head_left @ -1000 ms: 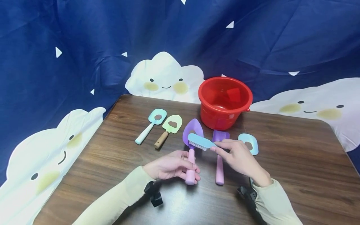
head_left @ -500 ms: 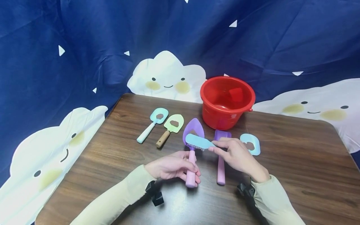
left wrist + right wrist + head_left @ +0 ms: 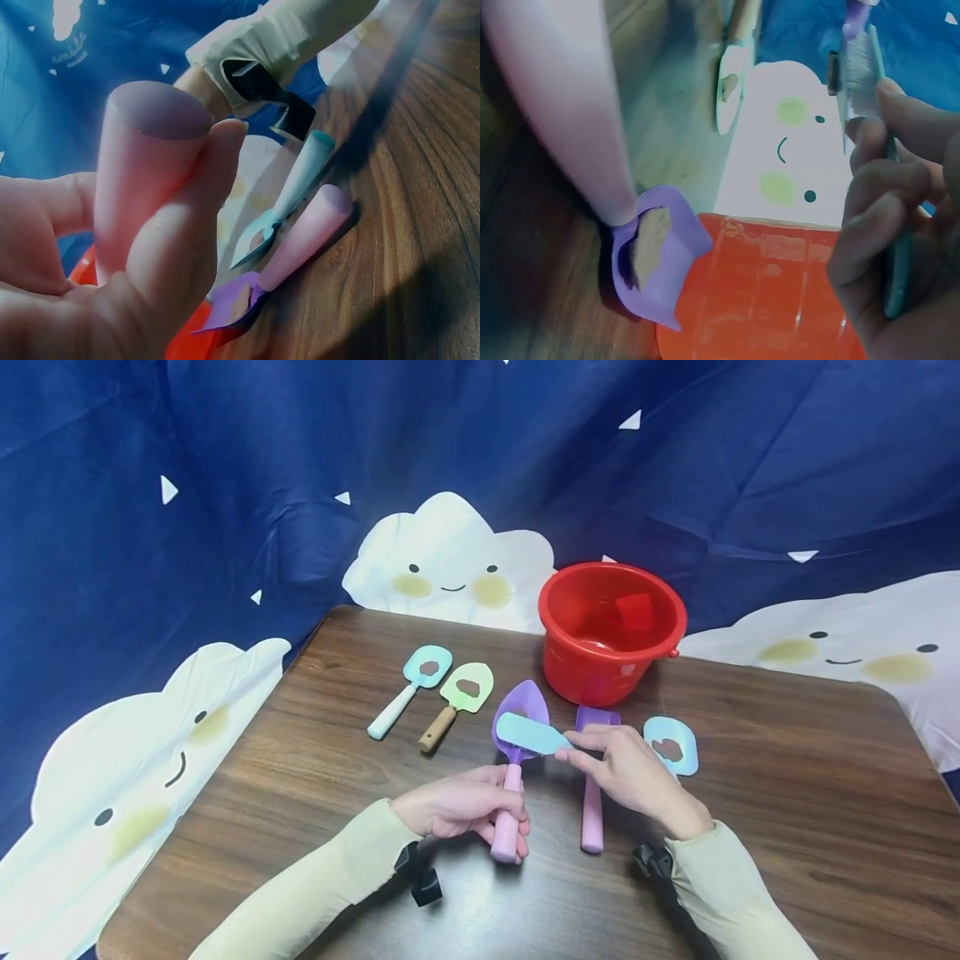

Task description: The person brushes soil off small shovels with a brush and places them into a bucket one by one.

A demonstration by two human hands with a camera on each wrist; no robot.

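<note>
My left hand grips the pink handle of a toy shovel with a pointed purple blade. The handle's butt end shows large in the left wrist view. In my right hand a light blue brush is pinched between thumb and fingers. The brush head lies across the lower part of the purple blade, partly covering a brown patch there. Its pale bristles appear in the right wrist view; whether they touch the blade I cannot tell.
Beneath my right hand lies another purple shovel with a pink handle. A blue shovel is to the right; a mint shovel and a green one are left, all with brown patches. A red bucket stands behind.
The brush has shifted slightly left over the blade and tilted, so its bristles no longer show from above. The held shovel has turned a little, its handle end swinging left. The head view has shifted slightly.
</note>
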